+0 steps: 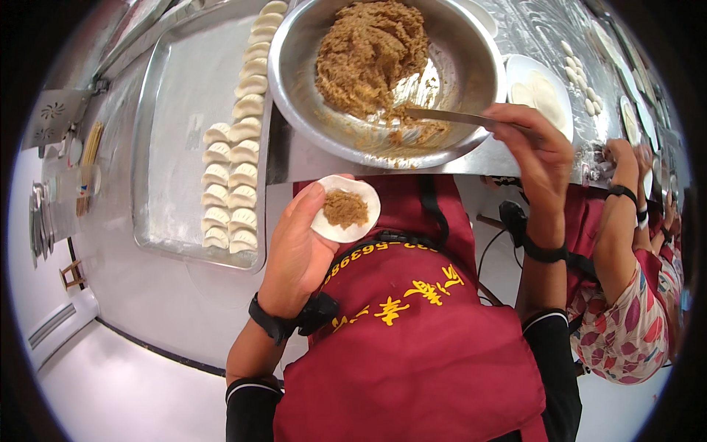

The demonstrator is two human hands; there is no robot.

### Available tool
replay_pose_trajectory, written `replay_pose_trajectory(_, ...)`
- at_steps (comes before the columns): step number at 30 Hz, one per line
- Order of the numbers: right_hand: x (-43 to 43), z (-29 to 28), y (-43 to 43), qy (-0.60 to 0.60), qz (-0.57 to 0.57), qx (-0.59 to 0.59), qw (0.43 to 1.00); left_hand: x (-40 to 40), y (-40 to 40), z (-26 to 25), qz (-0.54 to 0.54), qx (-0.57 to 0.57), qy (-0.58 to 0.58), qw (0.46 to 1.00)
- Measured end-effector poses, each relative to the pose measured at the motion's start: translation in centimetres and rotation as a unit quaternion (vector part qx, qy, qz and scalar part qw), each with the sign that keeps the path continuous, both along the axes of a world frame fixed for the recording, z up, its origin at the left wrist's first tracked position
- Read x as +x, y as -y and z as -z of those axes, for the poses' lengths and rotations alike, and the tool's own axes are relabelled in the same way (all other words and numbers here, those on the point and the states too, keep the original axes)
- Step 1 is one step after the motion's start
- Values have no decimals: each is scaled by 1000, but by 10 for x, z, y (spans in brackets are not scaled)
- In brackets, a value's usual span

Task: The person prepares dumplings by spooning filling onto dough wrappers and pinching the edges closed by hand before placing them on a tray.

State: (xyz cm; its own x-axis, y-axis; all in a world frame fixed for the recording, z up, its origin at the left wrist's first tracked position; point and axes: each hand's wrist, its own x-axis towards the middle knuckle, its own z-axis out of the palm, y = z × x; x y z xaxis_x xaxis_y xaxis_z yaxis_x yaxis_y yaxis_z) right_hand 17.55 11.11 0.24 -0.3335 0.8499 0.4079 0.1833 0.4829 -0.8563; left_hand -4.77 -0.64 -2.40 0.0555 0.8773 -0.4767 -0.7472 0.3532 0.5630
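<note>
My left hand (301, 243) holds a round dough wrapper (371, 193), its thumb pressed on the rim. A patch of brown filling (345, 209) lies spread on the middle of that wrapper. My right hand (533, 149) grips a flat metal spatula (447, 115), whose far end touches the filling inside a steel bowl (309, 138). The main mound of brown minced filling (373, 55) sits towards the far left of this bowl. Left of it, a metal tray (177, 110) bears two rows of pleated dumplings (243, 177), the right row longer.
A white plate of flat wrappers (538, 96) stands right of the bowl. Farther right, small dough pieces (580, 77) lie on the floured steel table (541, 27). A co-worker's arm (621, 204) reaches over the table's edge nearby. Bundled chopsticks (91, 146) stand at far left.
</note>
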Motion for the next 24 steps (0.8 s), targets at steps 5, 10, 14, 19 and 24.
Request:
replay_pose_trajectory(5,-4,16,-8,206,-27,183,961,4,-2,-7,-17,-6,-7,1000)
replay_pose_trajectory(10,-7,20,3,259,-66,192,944,6,-4,-14,19,31,8,999)
replay_pose_trajectory(14,-6,10,14,271,-74,166,945,12,-10,-23,25,39,0,999)
replay_pose_trajectory(19,-18,10,34,150,-133,227,953,18,-12,-24,26,11,38,999)
replay_pose_trajectory(24,-35,20,35,89,-140,261,951,21,-11,-25,22,-25,95,995)
